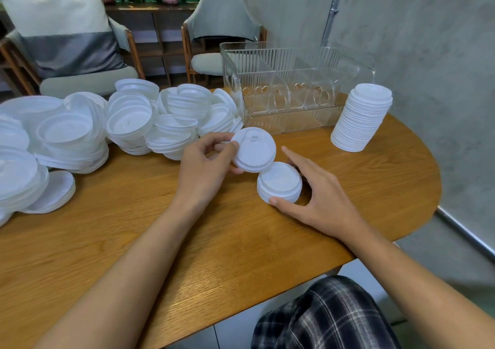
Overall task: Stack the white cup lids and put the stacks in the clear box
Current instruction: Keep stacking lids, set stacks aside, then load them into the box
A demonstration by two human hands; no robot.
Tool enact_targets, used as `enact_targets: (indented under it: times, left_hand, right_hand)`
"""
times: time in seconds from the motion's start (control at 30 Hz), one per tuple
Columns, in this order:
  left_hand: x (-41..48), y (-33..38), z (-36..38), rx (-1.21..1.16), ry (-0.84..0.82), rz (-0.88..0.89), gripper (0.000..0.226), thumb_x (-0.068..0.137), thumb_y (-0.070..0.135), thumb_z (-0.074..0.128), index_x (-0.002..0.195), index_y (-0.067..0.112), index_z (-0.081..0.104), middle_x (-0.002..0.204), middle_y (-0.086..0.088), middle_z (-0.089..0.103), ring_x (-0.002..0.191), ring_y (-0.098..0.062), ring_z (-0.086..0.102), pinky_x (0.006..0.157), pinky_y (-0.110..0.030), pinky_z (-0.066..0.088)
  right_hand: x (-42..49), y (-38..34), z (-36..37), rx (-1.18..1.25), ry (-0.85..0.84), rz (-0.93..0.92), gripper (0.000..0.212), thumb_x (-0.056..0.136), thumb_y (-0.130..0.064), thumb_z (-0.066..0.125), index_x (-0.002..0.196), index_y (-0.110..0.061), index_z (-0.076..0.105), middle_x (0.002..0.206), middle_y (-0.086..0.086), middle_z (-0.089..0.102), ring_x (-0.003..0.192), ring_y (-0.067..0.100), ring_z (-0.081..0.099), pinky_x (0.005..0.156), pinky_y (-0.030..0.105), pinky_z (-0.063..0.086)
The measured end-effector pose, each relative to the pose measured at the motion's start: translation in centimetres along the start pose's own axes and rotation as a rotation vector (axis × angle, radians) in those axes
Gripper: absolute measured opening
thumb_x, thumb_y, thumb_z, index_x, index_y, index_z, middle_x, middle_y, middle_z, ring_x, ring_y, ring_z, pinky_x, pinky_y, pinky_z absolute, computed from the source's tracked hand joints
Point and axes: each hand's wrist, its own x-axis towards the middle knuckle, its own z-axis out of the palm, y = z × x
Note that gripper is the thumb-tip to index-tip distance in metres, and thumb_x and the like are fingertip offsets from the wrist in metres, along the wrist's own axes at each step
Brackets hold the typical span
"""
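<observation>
My left hand (205, 170) pinches a white cup lid (254, 150), tilted, just above the table's middle. Right below it a short stack of lids (279, 182) stands on the wooden table (187, 241). My right hand (318, 196) cups that short stack, thumb at its near edge and fingers behind it, index finger stretched out. A big heap of loose white lids (128, 123) covers the table's left and back. A tall finished stack of lids (361, 118) stands at the right, beside the clear ribbed box (292, 53), which holds only clear dividers.
The table's rounded edge runs close on the right and near side. Two chairs (222, 27) stand behind the table, and a grey concrete wall (428, 40) lies to the right. My plaid-clad knee (321, 316) shows below the table edge.
</observation>
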Motion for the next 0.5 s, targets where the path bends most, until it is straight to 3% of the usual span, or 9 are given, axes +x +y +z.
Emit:
enact_targets:
  times: [0.07, 0.2, 0.37, 0.43, 0.5]
  left_hand:
    - [-0.2, -0.1, 0.3, -0.002, -0.058, -0.037, 0.011, 0.098, 0.008, 0.069, 0.107, 0.012, 0.074, 0.083, -0.012, 0.066, 0.067, -0.010, 0.071, 0.072, -0.037, 0.067]
    - [-0.4, -1.4, 0.7, 0.191, -0.186, 0.008, 0.019, 0.096, 0.019, 0.074, 0.115, 0.021, 0.072, 0.065, -0.001, 0.070, 0.064, -0.024, 0.073, 0.068, -0.037, 0.060]
    - [-1.0, -1.6, 1.1, 0.506, -0.235, 0.132, 0.016, 0.089, 0.031, 0.078, 0.104, 0.031, 0.075, 0.064, 0.008, 0.069, 0.058, -0.001, 0.059, 0.066, -0.013, 0.042]
    - [-1.1, -1.7, 1.0, 0.522, -0.233, 0.168, 0.026, 0.085, 0.035, 0.081, 0.110, 0.032, 0.075, 0.082, 0.011, 0.072, 0.074, 0.000, 0.063, 0.072, -0.011, 0.043]
    - [-0.8, -1.8, 0.8, 0.438, -0.343, 0.151, 0.047, 0.082, 0.038, 0.080, 0.127, 0.036, 0.069, 0.116, 0.018, 0.071, 0.107, 0.005, 0.063, 0.089, -0.018, 0.049]
  right_hand:
    - [0.0, -0.2, 0.0, 0.020, 0.010, -0.010, 0.102, 0.082, -0.057, 0.082, 0.163, -0.045, 0.021, 0.151, -0.017, 0.049, 0.139, 0.000, 0.046, 0.114, 0.041, 0.046]
    - [0.0, -0.3, -0.1, 0.041, 0.016, -0.052, 0.098, 0.084, -0.050, 0.084, 0.163, -0.041, 0.026, 0.157, -0.019, 0.044, 0.144, -0.001, 0.042, 0.117, 0.039, 0.043]
    - [-0.1, 0.0, 0.1, 0.021, 0.034, -0.093, 0.082, 0.085, -0.048, 0.084, 0.156, -0.029, 0.046, 0.142, -0.012, 0.057, 0.133, 0.005, 0.053, 0.110, 0.036, 0.047]
    - [-0.1, 0.0, 0.1, 0.026, 0.035, -0.100, 0.081, 0.085, -0.047, 0.084, 0.155, -0.028, 0.047, 0.142, -0.012, 0.058, 0.133, 0.006, 0.054, 0.110, 0.035, 0.047]
    - [-0.1, -0.1, 0.1, 0.032, 0.033, -0.112, 0.080, 0.085, -0.046, 0.083, 0.155, -0.026, 0.048, 0.142, -0.011, 0.058, 0.133, 0.006, 0.054, 0.110, 0.033, 0.047]
